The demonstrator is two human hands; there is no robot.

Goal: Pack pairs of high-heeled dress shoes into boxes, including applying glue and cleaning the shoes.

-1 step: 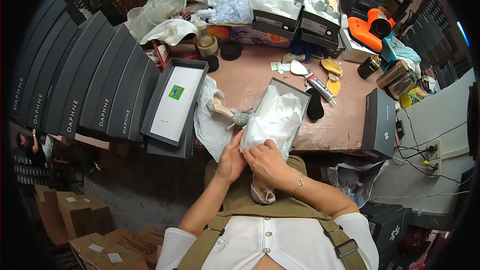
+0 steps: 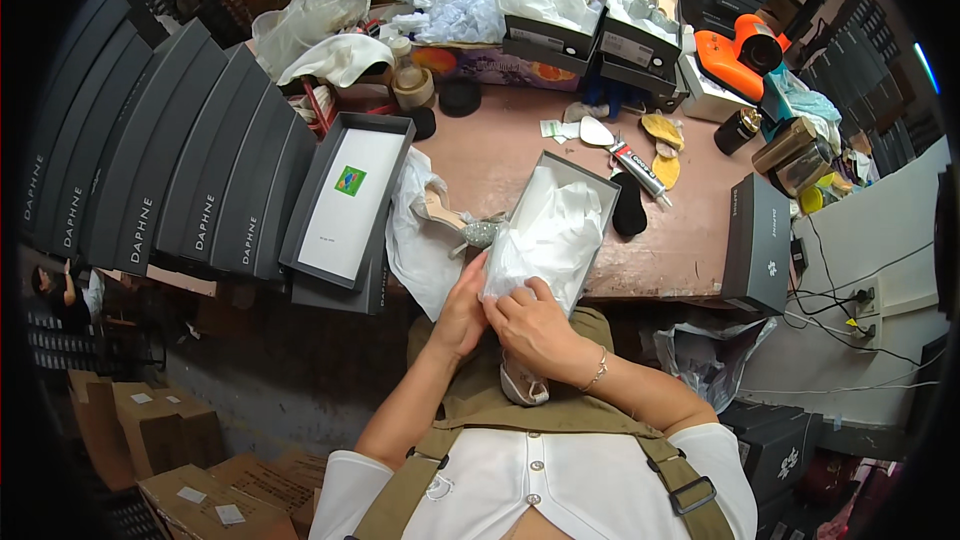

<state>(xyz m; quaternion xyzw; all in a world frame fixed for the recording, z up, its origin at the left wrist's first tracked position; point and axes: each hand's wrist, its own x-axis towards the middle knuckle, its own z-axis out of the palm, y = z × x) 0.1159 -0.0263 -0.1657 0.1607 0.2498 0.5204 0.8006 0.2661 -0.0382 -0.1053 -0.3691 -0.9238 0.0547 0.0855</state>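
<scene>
My left hand (image 2: 461,308) and my right hand (image 2: 538,328) meet over my lap, at the near end of an open grey shoe box (image 2: 607,183) filled with white tissue paper (image 2: 550,230). A pale women's shoe (image 2: 524,384) lies between them, its heel end toward me, its front covered by my fingers. The left hand closes on its side, while the right curls over it with fingertips pressed together. What the fingertips pinch is hidden. Left of the box, a second shoe with a glittery silver part (image 2: 480,232) rests on tissue paper (image 2: 418,245).
A lidless grey box (image 2: 350,205) with a green card stands left, beside a row of upright grey boxes (image 2: 215,160). Two boxes with shoes (image 2: 560,15) sit at the back. A glue tube (image 2: 637,170) and black pads lie right, near an upright grey box (image 2: 757,245) and an orange tool (image 2: 730,65).
</scene>
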